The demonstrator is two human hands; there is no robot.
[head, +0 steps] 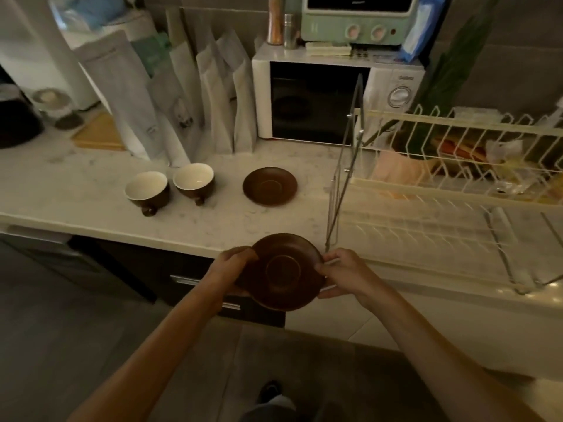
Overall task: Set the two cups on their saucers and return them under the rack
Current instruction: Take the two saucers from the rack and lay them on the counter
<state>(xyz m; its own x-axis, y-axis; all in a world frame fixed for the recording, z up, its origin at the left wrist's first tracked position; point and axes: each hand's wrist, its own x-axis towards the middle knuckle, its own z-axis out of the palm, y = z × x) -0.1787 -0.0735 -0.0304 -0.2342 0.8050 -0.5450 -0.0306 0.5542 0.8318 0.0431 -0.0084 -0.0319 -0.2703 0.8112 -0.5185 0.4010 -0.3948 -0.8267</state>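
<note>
Hands, left hand (236, 263) and right hand (341, 274), pinch the held saucer's (285, 271) opposite rims; laying saucers seems underway. Next: set it beside the countertop saucer (270, 186); both cups (170, 187) wait left of that.

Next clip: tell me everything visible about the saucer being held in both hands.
The held saucer is round, dark brown and matte, looking like glazed ceramic, with a raised ring marking the cup well at its centre. It is empty and tilted toward the camera, held in front of the counter edge. The left hand grips its left rim and the right hand its right rim. Nothing else touches it.
</note>
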